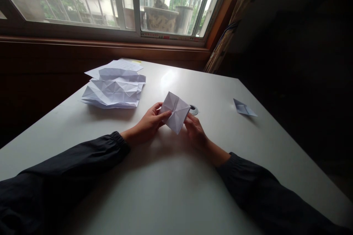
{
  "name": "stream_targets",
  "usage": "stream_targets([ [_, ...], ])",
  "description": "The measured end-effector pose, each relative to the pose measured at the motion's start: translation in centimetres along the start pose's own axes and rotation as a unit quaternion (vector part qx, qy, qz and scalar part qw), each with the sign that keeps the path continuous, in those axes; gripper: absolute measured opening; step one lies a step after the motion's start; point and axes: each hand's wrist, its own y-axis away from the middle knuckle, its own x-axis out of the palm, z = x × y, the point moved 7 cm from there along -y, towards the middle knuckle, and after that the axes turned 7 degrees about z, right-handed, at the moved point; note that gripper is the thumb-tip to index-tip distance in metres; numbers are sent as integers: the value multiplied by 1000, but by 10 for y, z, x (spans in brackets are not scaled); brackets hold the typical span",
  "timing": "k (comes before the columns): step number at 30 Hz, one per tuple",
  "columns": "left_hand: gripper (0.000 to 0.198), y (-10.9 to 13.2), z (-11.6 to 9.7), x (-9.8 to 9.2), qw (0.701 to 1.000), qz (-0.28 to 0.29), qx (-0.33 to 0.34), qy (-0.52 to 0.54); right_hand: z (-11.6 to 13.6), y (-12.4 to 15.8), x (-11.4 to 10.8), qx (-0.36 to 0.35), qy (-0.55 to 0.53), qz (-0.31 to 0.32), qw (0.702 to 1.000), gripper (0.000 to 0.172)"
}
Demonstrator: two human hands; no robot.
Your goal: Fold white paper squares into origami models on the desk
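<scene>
A small square of folded white paper (pixel 176 114) is held up above the table, turned so that one corner points down. Creases run across its face and meet near the middle. My left hand (pixel 149 124) pinches its left side, thumb on the front and fingers behind. At the lower right edge is my right hand (pixel 195 129), closed on the paper with its fingertips partly hidden behind it. Just behind the paper, a round grey ring (pixel 193 109) shows on the tabletop, partly covered.
On the white table (pixel 132 191), a pile of creased paper sheets (pixel 114 90) lies at the left, with flat printed sheets (pixel 121 65) behind it. A folded paper boat (pixel 244 108) sits near the right edge. Beyond the table are a barred window (pixel 165 11) and a curtain (pixel 228 33).
</scene>
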Motion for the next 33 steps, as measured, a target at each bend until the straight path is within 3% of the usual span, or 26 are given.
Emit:
stream_targets([
  [3,44,-2,0,-5,999,-16,28,-26,-1,-1,5,15,-74,30,997,52],
  [7,37,-1,-4,-5,997,-18,41,-60,0,-1,8,21,-84,40,995,63],
  [9,34,0,-5,-2,999,-8,22,-42,1,-1,5,10,-98,29,995,71],
  [12,34,2,-5,3,999,21,-30,-2,2,-2,6,-7,-124,52,991,96],
  [15,35,3,-4,6,997,49,-64,10,0,-3,7,2,-90,82,993,100],
  [18,31,3,-3,6,997,58,-57,-3,0,-5,4,-15,-52,63,997,97],
  [22,27,1,-1,3,997,62,-33,-22,-2,-6,7,-37,-19,75,996,112],
  [27,31,-1,1,0,995,37,-40,-82,1,-2,6,-59,89,62,992,143],
  [29,31,-1,0,1,994,33,-44,-98,4,-1,6,-60,145,56,986,145],
  [33,30,1,-2,6,995,56,-61,-64,11,0,9,-60,167,72,982,126],
])
